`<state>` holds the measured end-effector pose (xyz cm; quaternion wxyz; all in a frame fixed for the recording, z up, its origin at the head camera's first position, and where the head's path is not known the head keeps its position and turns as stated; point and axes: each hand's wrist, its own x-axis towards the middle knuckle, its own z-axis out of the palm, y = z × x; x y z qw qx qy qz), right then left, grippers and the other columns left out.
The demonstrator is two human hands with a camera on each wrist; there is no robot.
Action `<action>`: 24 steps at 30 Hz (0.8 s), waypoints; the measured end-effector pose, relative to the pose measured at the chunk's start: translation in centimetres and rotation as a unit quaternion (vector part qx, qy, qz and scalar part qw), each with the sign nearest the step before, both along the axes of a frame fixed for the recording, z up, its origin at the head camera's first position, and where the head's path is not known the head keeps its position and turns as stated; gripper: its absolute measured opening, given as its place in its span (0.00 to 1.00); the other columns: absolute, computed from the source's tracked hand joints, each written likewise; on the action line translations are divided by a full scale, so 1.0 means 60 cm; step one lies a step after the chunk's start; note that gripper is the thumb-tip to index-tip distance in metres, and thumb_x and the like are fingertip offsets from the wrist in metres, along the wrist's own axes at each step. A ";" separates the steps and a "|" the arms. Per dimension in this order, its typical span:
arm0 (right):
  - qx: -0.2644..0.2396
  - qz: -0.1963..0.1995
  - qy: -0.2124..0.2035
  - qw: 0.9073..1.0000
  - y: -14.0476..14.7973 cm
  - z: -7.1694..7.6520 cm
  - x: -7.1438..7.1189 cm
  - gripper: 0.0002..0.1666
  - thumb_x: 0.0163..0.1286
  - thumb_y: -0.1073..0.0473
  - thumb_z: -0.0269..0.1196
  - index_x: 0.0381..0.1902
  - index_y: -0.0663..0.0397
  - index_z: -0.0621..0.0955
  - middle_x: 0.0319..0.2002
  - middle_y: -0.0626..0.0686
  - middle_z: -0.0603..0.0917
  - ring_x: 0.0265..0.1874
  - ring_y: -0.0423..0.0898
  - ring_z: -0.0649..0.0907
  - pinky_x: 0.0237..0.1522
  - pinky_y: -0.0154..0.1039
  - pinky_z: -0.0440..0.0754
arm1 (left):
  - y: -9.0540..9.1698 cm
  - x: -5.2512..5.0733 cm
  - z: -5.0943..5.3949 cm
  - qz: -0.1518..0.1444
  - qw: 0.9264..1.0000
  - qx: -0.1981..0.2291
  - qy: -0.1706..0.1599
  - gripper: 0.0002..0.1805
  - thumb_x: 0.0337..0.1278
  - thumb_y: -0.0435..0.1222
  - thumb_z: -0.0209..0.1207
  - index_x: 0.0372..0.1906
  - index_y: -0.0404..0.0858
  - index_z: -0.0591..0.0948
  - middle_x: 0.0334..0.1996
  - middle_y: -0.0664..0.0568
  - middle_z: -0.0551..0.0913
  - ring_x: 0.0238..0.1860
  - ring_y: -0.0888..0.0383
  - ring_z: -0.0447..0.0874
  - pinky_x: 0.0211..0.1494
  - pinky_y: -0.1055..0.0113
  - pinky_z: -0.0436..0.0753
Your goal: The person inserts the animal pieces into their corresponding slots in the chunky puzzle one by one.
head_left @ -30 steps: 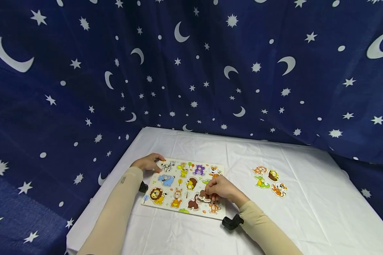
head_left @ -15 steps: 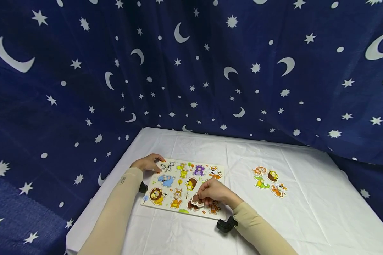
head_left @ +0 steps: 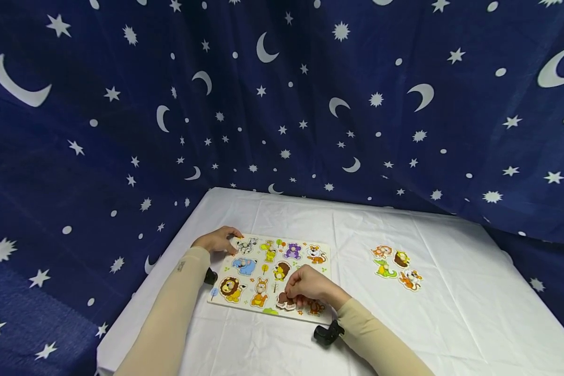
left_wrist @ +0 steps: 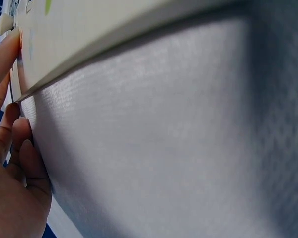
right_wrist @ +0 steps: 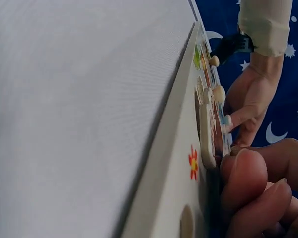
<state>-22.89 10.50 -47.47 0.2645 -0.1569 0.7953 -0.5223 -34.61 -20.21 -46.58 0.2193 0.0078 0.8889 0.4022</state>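
In the head view, a wooden puzzle board (head_left: pixel 239 305) with colourful animals lies flat on the table. My left hand (head_left: pixel 218 240) holds its far left corner; in the left wrist view one fingertip lies on the board (left_wrist: pixel 79 44), other fingers at its edge. My right hand (head_left: pixel 310 284) pinches a brown animal puzzle piece (head_left: pixel 284 304) over the matching brown picture near the board's front edge. In the right wrist view this piece (right_wrist: pixel 207 131) stands slightly proud of the board, partly behind the fingers. Its knob is hidden by them.
Several loose animal pieces, among them a green crocodile (head_left: pixel 385 268) and an orange monkey (head_left: pixel 382 251), lie on the white cloth (head_left: pixel 451 313) to the right. Knobbed pieces such as a blue elephant (head_left: pixel 244 266) are on the board. A dark blue curtain (head_left: pixel 310 130) hangs behind the table.
My right hand has carried the brown piece left and slightly nearer, from beside the brown picture to over it, and lowered it there. The left hand stays at the corner.
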 end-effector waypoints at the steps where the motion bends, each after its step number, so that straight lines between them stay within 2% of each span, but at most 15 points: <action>1: 0.003 0.001 0.003 1.000 0.000 -0.001 0.000 0.04 0.59 0.74 0.63 0.30 0.69 0.85 0.18 0.53 0.84 0.11 0.38 0.77 0.15 0.29 0.75 | 0.000 0.000 0.000 0.000 1.000 0.001 -0.001 0.26 0.51 0.29 0.70 0.57 0.43 0.77 0.75 0.41 0.59 0.71 0.43 0.57 0.78 0.43 0.53; 8: 0.009 0.004 0.014 1.000 -0.002 -0.001 0.000 0.04 0.59 0.74 0.63 0.29 0.68 0.85 0.18 0.53 0.84 0.10 0.38 0.77 0.14 0.29 0.74 | -0.001 -0.003 0.001 -0.004 1.000 -0.004 0.000 0.26 0.51 0.29 0.70 0.56 0.43 0.78 0.74 0.41 0.61 0.71 0.43 0.58 0.78 0.42 0.53; 15: 0.021 0.009 0.030 0.999 -0.009 0.000 -0.003 0.05 0.59 0.74 0.63 0.28 0.66 0.85 0.18 0.53 0.84 0.10 0.38 0.77 0.14 0.30 0.75 | -0.002 -0.007 0.007 -0.034 0.999 -0.007 0.022 0.28 0.51 0.28 0.70 0.59 0.39 0.77 0.71 0.40 0.65 0.69 0.44 0.61 0.77 0.45 0.57; 24: 0.024 -0.009 0.035 0.999 -0.009 -0.004 -0.001 0.04 0.58 0.73 0.63 0.26 0.66 0.85 0.17 0.50 0.83 0.10 0.38 0.76 0.15 0.30 0.75 | -0.001 -0.007 -0.001 -0.007 1.000 -0.001 -0.005 0.27 0.51 0.29 0.70 0.58 0.42 0.77 0.73 0.40 0.62 0.69 0.43 0.60 0.77 0.43 0.54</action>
